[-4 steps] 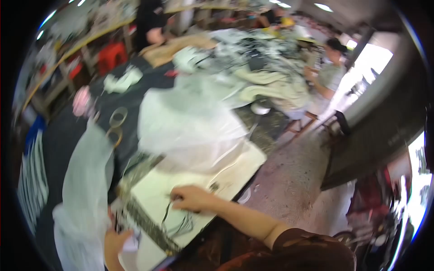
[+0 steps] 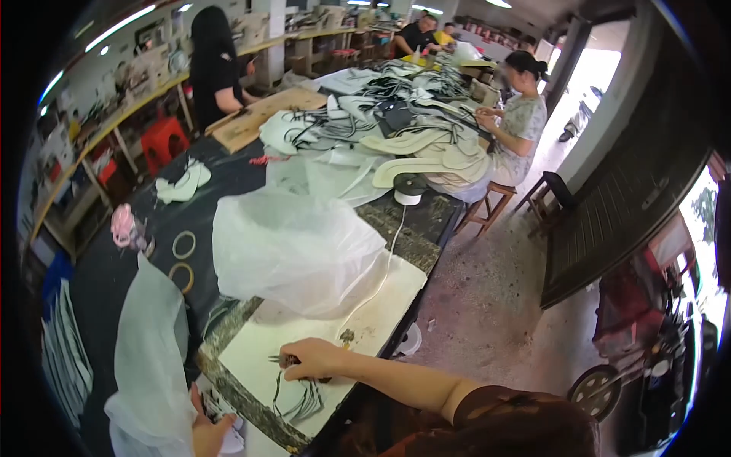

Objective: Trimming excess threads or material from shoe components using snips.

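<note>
At the lower middle, my right hand [image 2: 311, 358] is closed around a small tool whose two metal prongs [image 2: 276, 359] stick out to the left; its exact kind is not clear. It sits over a white board [image 2: 251, 335] with worn edges. Dark and grey cords [image 2: 301, 404] lie on the board just below that hand. My left hand [image 2: 207, 434], at the bottom left, has its thumb and fingers around some grey-and-white pieces [image 2: 227, 415], partly hidden. Beside it stretches a translucent white sheet [image 2: 148, 335]. A larger crumpled plastic bag [image 2: 289, 244] covers the board's far part.
A white cord runs from a spool [image 2: 409, 190] onto the board. Two tape rings [image 2: 183, 276] lie on the black table cover [image 2: 99, 305]. Farther off are heaped cut pieces [image 2: 426, 145], a wooden board [image 2: 266, 114], a seated person [image 2: 521, 114] and a standing person [image 2: 217, 76].
The view has swung and steadied, so things sit farther left and look sharper. The prongs of the tool in my right hand now show clearly.
</note>
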Available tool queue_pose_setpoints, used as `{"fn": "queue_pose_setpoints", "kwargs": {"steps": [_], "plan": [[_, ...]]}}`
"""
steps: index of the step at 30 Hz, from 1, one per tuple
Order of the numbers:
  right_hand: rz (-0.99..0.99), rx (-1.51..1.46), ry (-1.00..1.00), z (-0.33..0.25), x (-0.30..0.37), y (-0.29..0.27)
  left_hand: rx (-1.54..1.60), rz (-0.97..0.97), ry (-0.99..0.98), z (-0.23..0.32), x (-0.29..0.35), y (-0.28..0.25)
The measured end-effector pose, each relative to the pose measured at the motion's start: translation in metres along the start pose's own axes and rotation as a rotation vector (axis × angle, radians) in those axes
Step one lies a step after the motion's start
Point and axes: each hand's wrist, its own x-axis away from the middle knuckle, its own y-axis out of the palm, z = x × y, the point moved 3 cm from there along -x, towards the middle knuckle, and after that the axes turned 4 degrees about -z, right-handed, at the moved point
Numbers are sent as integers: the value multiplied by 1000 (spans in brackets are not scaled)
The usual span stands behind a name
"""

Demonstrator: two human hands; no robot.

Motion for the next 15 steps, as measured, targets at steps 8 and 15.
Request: {"fn": "queue_pose_setpoints", "kwargs": {"steps": [8,15], "plan": [[-65,-50,71,-16,7,-13,-245,188,97,-7,-13,15],[-47,-61,43,-12,5,-8,-492,200,19,-2,-16,14]]}}
